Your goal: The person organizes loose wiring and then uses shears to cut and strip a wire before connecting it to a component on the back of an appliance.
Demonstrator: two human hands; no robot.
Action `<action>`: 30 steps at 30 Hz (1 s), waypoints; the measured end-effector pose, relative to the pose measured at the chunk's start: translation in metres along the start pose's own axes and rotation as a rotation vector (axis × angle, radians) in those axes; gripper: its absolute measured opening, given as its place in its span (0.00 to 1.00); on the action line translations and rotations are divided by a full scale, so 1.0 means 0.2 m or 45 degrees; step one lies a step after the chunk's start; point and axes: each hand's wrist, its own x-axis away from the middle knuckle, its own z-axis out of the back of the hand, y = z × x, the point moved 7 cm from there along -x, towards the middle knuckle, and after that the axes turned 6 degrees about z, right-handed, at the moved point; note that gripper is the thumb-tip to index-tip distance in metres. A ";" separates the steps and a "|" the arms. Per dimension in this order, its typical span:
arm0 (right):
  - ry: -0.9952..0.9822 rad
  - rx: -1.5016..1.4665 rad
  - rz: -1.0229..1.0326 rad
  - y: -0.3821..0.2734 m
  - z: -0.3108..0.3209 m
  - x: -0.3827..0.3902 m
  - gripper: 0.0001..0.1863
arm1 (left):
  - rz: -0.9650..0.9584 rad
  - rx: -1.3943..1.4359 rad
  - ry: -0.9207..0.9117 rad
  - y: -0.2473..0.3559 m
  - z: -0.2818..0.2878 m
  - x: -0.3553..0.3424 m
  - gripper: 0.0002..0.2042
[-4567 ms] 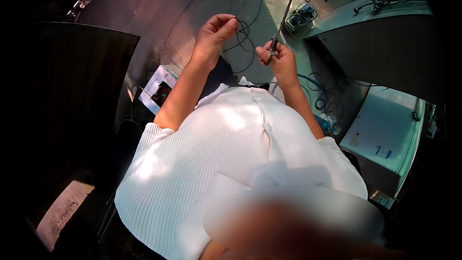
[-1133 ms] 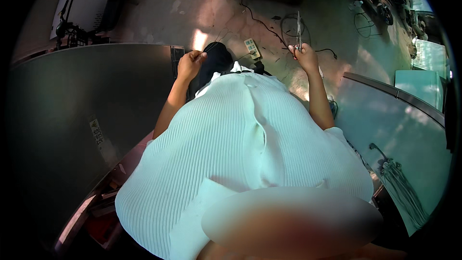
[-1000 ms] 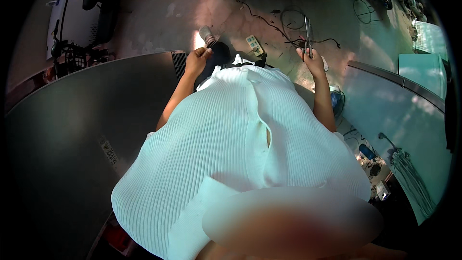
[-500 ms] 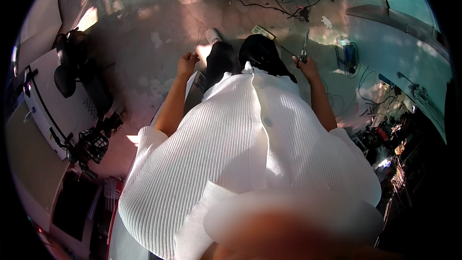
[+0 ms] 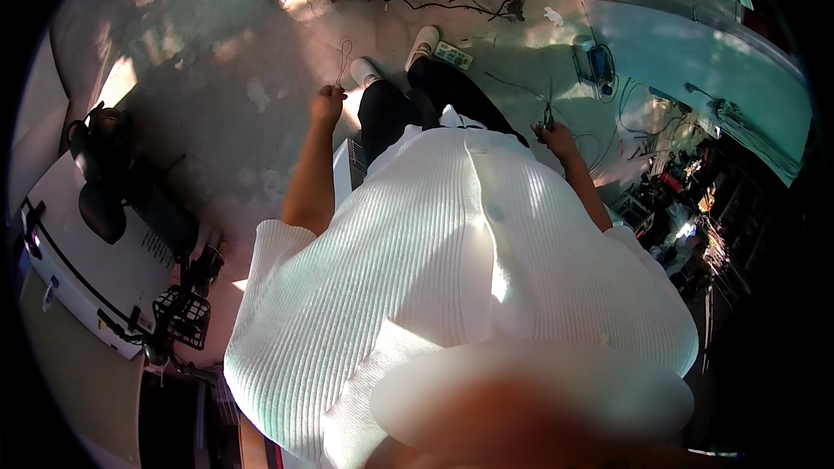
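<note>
Now the light-soled shoe on the R foot (image 5: 423, 43) is showing just left of the pale rectangular plastic power strip (image 5: 453, 55), where half a sec ago a dark trouser leg was hiding it; can't tell if it's touching. The other pale shoe (image 5: 365, 72) is resting farther left of the strip. L hand (image 5: 327, 106) is sitting left of the strip & nearer the body, fingers closing on a thin wire loop (image 5: 345, 54) that's sticking up past them. R hand (image 5: 556, 139) is staying right of the strip, also nearer the body, gripping slim metal scissors w/ dark handles (image 5: 548, 108), tip pointing away; can't tell if the blades are parting. Thin dark cord (image 5: 512, 84) is running btwn strip & scissors, poss. touching the tool, unclear. Both hands are keeping their items, same as a sec ago, only the stance is changing, so prob. no cutting is going on: loop & scissors are sitting well apart, strip btwn them. Long black cable (image 5: 434, 7) is lying beyond the strip; blue wire-wrapped item (image 5: 599, 68) is standing off to its right.
</note>
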 end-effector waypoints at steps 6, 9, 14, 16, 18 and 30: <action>0.069 -0.070 0.114 -0.12 -0.04 -0.26 0.21 | -0.129 -0.104 -0.027 0.12 -0.04 0.11 0.16; 0.082 0.242 0.327 -0.33 -0.10 -0.37 0.18 | -0.229 -0.286 -0.057 0.09 -0.12 0.09 0.16; -0.153 0.295 0.427 -0.27 -0.30 -0.54 0.23 | -0.334 -0.502 -0.147 0.18 -0.31 0.27 0.14; -0.208 0.423 0.515 -0.34 -0.32 -0.44 0.24 | -0.327 -0.674 -0.141 0.25 -0.37 0.34 0.13; -0.233 0.463 0.425 -0.22 -0.37 -0.40 0.24 | -0.397 -0.902 -0.218 0.32 -0.44 0.38 0.12; -0.902 0.165 0.349 0.07 -0.20 -0.51 0.13 | -0.059 -0.602 -0.323 0.28 -0.81 0.52 0.12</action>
